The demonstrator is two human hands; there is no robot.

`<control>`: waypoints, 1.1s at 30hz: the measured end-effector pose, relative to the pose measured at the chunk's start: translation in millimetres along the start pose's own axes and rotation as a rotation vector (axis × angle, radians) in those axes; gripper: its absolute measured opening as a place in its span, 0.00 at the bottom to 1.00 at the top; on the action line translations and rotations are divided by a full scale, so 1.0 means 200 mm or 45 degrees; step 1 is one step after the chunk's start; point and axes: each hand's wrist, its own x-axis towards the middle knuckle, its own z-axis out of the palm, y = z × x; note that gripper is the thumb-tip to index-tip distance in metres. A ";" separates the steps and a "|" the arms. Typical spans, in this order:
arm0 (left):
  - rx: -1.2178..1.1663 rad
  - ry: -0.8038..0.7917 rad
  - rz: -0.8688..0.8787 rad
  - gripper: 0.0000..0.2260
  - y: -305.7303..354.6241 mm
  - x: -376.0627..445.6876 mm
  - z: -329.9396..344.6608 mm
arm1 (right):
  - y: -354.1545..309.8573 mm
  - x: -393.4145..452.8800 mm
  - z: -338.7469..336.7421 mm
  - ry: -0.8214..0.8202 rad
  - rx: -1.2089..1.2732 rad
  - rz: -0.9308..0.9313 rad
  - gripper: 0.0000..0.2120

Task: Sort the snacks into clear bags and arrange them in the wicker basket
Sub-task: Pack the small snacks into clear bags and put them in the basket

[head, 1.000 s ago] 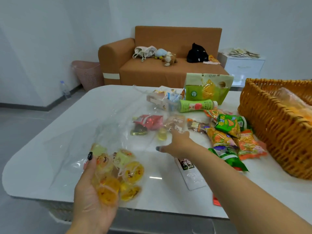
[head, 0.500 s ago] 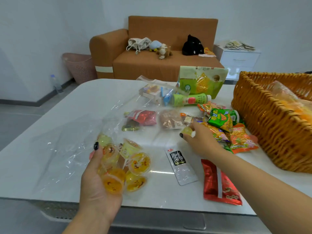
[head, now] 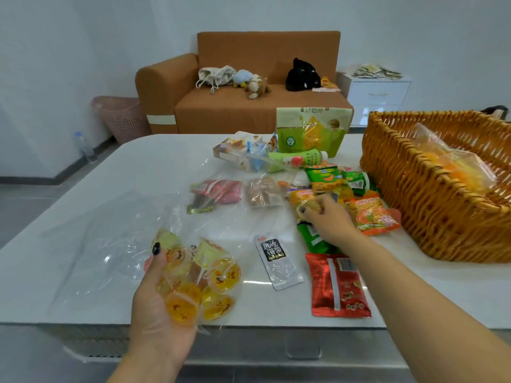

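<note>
Right hand [head: 329,217] retracted gripping jelly cup [head: 307,208]

Jelly cups [head: 199,280] fill clear bag [head: 116,244]; wicker basket [head: 431,200] right.

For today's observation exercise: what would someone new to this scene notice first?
Probably the left hand near the table's front edge, cradling a clear bag of yellow jelly cups. Next, the bright heap of snack packets mid-table, where the right hand pinches a small jelly cup. At right stands a large wicker basket already holding a filled clear bag.
</note>
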 end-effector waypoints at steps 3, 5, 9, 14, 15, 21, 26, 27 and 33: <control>0.021 -0.015 -0.016 0.24 0.00 -0.01 0.02 | -0.06 0.00 0.13 -0.049 -0.215 -0.162 0.15; 0.017 -0.024 -0.007 0.24 0.01 -0.01 0.03 | -0.09 0.00 0.17 -0.023 -0.446 -0.287 0.20; -0.002 -0.039 0.066 0.28 0.04 0.00 0.03 | -0.11 -0.19 0.07 0.062 -0.605 -0.589 0.25; 0.003 -0.029 0.019 0.26 0.05 0.00 0.02 | 0.17 -0.46 0.01 0.096 -0.573 -0.545 0.20; 0.007 -0.032 -0.002 0.23 0.04 -0.01 0.02 | 0.22 -0.44 0.03 0.100 -0.468 -0.505 0.21; 0.034 -0.029 -0.015 0.18 -0.03 -0.04 0.06 | 0.22 -0.17 0.04 0.301 -0.298 -0.404 0.15; 0.008 -0.066 -0.020 0.19 -0.04 -0.05 0.04 | 0.23 -0.05 -0.17 0.528 -0.471 -0.137 0.22; 0.009 -0.061 -0.015 0.20 -0.04 -0.05 0.05 | 0.26 -0.05 -0.21 0.500 -0.501 -0.001 0.22; 0.035 -0.039 -0.004 0.05 -0.05 -0.02 0.07 | 0.33 -0.16 -0.18 0.343 -0.662 -0.003 0.21</control>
